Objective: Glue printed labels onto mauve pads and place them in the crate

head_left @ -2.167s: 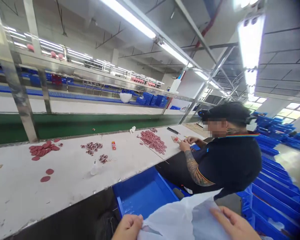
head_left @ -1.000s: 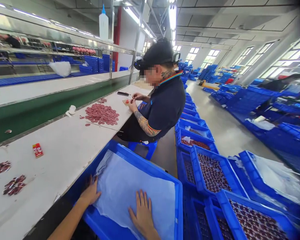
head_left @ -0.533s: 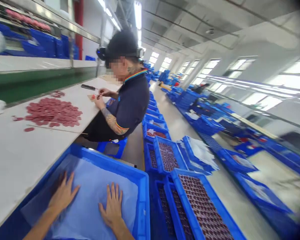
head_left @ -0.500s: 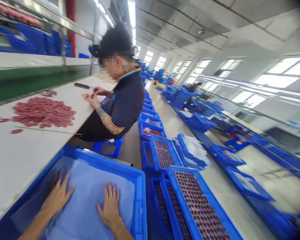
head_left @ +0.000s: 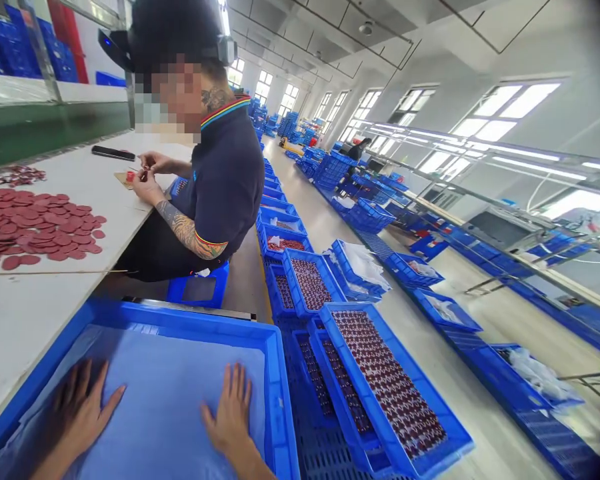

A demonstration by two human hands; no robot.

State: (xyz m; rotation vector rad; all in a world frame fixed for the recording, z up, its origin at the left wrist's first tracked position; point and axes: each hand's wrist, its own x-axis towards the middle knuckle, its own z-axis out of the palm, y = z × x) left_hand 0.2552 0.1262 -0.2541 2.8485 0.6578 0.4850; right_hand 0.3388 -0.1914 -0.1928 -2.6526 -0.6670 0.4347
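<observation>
My left hand (head_left: pixel 83 412) lies flat with fingers spread on a thin white sheet (head_left: pixel 165 393) that lines the bottom of a blue plastic crate (head_left: pixel 279 393) in front of me. My right hand (head_left: pixel 230 413) rests flat on the same sheet, nearer the crate's right wall, fingers stretched out. Neither hand holds anything.
A white worktable (head_left: pixel 15 313) runs along the left with a pile of dark red discs (head_left: pixel 35 227) and a black phone (head_left: pixel 113 153). A person in a dark shirt (head_left: pixel 220 180) sits at it handling small parts. Blue crates of small red pieces (head_left: pixel 385 380) crowd the floor at right.
Earlier I held the white sheet up; it now lies flat in the crate with both my hands pressed on it. My view has swung right and dropped lower.
</observation>
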